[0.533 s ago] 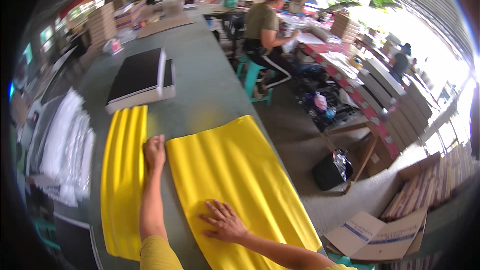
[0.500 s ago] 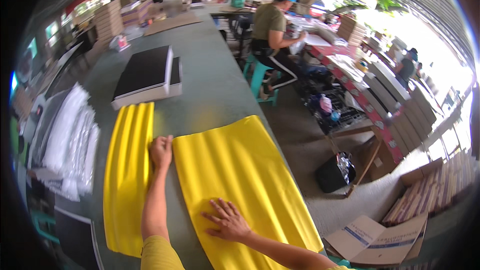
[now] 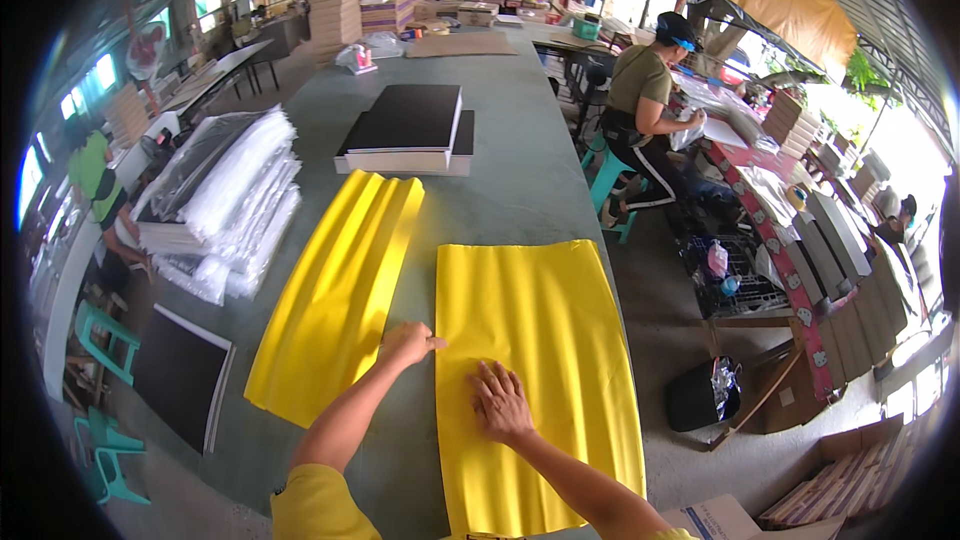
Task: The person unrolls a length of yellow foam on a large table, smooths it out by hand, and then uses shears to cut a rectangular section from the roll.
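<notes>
While the right grip (image 3: 503, 404) lies flat and unclenched on the wide yellow sheet (image 3: 570, 360), the left grip (image 3: 407, 343) curls at its left edge, pinching or not I cannot tell; a narrower sheet (image 3: 335, 295) lies left of both grips.

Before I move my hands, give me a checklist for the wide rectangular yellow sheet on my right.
1. Right hand palm-down on the wide rectangular yellow sheet: ok.
2. Left hand at its left edge: ok.
3. Left hand firmly pinching that edge: cannot tell.
4. Sheet fully flat: not ok, ripples show.
5. Narrower, ridged yellow sheet apart from it: ok, grey-green tabletop shows between.
</notes>
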